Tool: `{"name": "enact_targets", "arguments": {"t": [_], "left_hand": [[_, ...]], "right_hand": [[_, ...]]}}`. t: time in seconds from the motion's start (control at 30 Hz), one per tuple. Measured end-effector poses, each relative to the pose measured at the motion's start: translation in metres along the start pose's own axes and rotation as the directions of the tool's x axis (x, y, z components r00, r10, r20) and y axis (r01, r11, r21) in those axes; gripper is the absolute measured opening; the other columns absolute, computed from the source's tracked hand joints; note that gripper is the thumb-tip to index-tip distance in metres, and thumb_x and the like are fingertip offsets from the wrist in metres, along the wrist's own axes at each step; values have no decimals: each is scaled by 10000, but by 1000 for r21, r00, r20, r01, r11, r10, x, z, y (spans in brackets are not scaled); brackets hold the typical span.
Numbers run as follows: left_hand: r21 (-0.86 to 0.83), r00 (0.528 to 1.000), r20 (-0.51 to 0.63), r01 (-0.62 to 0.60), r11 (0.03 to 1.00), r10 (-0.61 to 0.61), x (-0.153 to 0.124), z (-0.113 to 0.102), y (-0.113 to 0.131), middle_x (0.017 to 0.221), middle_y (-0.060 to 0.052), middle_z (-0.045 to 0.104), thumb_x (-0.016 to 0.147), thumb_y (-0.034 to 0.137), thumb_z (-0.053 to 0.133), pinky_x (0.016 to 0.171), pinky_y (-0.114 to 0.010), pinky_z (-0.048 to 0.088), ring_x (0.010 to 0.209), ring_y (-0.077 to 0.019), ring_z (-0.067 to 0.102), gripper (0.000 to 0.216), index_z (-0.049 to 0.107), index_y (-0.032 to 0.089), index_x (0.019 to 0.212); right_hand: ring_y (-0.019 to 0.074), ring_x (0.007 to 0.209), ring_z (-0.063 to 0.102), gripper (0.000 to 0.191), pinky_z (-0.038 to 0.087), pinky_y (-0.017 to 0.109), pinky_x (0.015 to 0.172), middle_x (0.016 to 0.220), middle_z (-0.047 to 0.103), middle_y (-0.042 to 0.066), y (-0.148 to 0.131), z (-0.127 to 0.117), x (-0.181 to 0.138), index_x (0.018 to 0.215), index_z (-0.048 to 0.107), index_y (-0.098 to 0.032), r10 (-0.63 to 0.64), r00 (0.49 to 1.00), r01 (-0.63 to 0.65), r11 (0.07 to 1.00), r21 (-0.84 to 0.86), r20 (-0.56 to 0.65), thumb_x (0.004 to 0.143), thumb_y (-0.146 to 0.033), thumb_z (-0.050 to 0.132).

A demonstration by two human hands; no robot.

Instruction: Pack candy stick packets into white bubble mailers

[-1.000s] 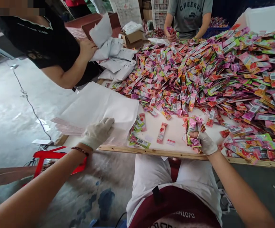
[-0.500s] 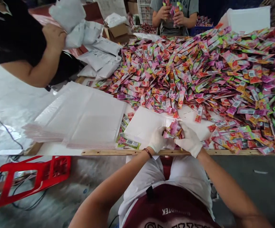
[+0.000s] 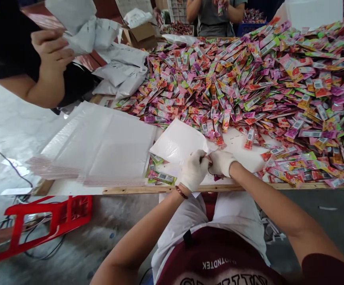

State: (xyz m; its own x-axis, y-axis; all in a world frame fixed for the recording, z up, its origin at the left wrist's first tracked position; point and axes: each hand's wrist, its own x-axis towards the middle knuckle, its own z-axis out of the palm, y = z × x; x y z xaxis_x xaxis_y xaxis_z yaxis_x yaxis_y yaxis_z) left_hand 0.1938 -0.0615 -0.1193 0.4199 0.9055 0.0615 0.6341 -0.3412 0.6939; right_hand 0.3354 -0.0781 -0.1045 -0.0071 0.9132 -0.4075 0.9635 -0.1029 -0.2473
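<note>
My left hand (image 3: 193, 169), in a white glove, grips the open edge of a white padded mailer (image 3: 178, 143) lying near the table's front edge. In a matching glove, my right hand (image 3: 221, 162) is pushed against the mailer's mouth, closed on a bunch of sachets that is almost hidden inside. A huge heap of colourful sachets (image 3: 258, 83) covers the table beyond my hands. Some loose sachets (image 3: 161, 177) lie just left of my left hand.
A stack of white padded mailers (image 3: 100, 144) lies on the table's left end. A person in black (image 3: 17, 59) at left holds filled mailers (image 3: 79, 23). Another person (image 3: 213, 16) stands at the far side. A red stool (image 3: 41, 221) stands on the floor at left.
My left hand took a mailer from the stack and brought it to the middle. My right hand carried its bunch of sachets over and pushed it into the mailer's mouth.
</note>
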Motion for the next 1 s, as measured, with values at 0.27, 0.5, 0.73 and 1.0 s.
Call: {"name": "enact_targets", "arguments": {"t": [0.27,0.5,0.73,1.0], "left_hand": [[220,995,95,-43,975,23,-3,13,0,1007,-105,676,912,212,475,822,-328,459,961,-237,636,193,579,192,1073],[70,978,66,-202,977,197,-6,13,8,895,-68,678,892,190,488,790,-309,454,870,-209,620,132,617,209,910],[-577,993,87,117,808,-82,22,-22,16,617,30,555,794,202,576,556,-222,388,553,-99,486,60,621,169,771],[-910,951,256,297,290,-170,46,-70,54,479,86,427,661,301,796,397,-164,245,393,-26,343,275,567,156,712]], "right_hand": [[284,1026,636,719,496,362,866,1225,640,163,19,11,-29,1367,487,-121,-100,989,115,983,142,-110,723,-362,700],[318,1096,563,378,470,425,922,1311,534,221,14,28,-25,1213,599,-119,-31,982,40,998,45,-188,880,-269,501],[188,845,637,418,536,320,775,1045,689,67,44,6,-21,1217,602,-181,-167,954,298,495,816,-247,871,-414,603],[159,617,640,346,548,292,538,798,702,24,79,-17,-38,955,677,-222,144,936,333,-70,940,-321,709,-455,746]]}}
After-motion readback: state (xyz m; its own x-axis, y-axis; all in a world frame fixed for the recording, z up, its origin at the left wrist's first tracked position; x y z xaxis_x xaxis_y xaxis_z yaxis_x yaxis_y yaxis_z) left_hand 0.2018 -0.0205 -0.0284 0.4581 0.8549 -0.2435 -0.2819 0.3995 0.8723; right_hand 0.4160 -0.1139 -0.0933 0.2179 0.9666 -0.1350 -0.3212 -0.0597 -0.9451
